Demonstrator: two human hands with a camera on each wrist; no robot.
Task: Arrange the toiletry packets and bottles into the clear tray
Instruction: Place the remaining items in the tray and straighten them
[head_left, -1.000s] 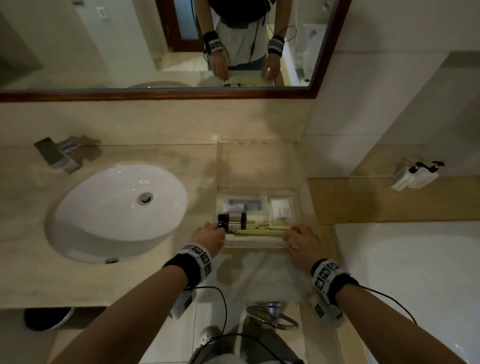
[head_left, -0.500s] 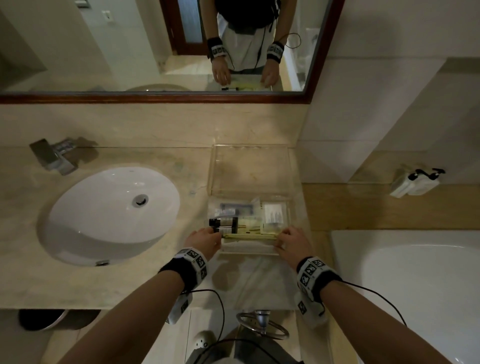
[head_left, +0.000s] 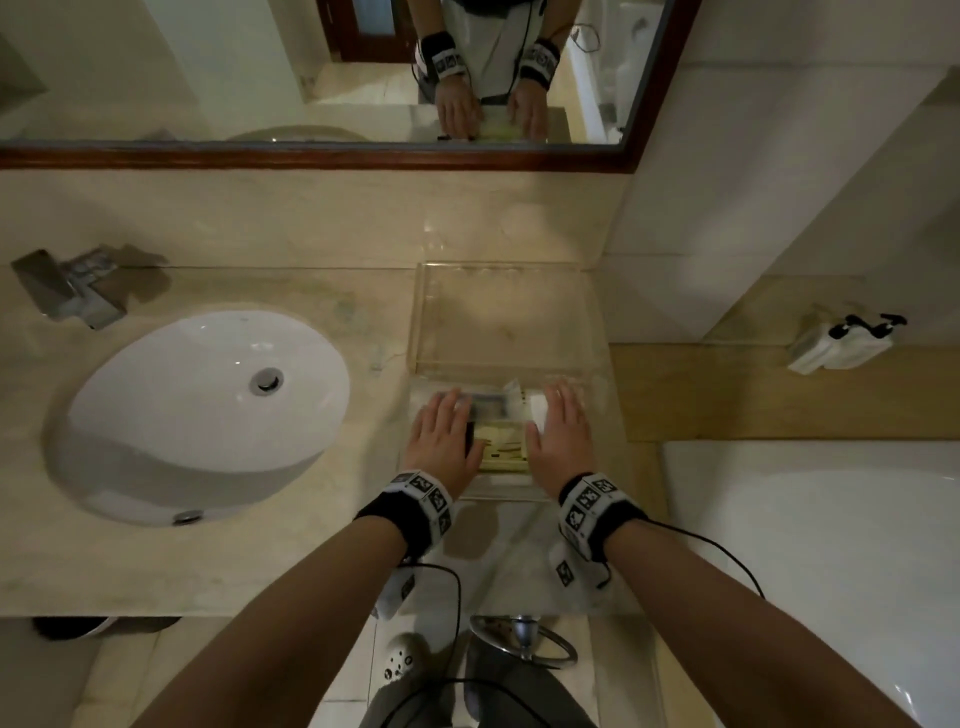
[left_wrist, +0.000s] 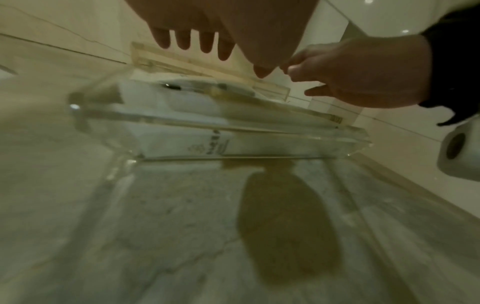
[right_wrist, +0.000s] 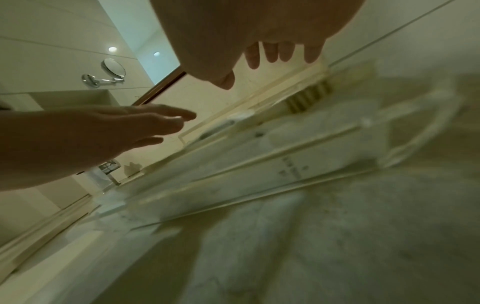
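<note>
The clear tray (head_left: 501, 492) sits on the marble counter, right of the sink. Inside lie yellow and white toiletry packets (head_left: 505, 448); the dark-capped bottle is mostly hidden under my left hand (head_left: 445, 423). That hand is spread flat over the tray's left half. My right hand (head_left: 563, 421) is spread flat over the right half. From the left wrist, my left hand's straight fingers (left_wrist: 192, 39) hang above the tray's near wall (left_wrist: 233, 128), holding nothing. The right wrist view shows my right hand's fingers (right_wrist: 280, 51) equally straight over the tray (right_wrist: 259, 164). Whether either palm touches the packets cannot be told.
A clear open-topped box (head_left: 506, 317) stands just behind the tray against the wall. The white sink (head_left: 208, 405) and its tap (head_left: 78, 291) lie to the left. A bathtub (head_left: 810, 545) borders the counter on the right, with a white dispenser (head_left: 841, 343) on the ledge.
Both hands left the tray's near rim and moved forward over its contents, fingers straightening. The bottle that showed beside the left hand is now covered.
</note>
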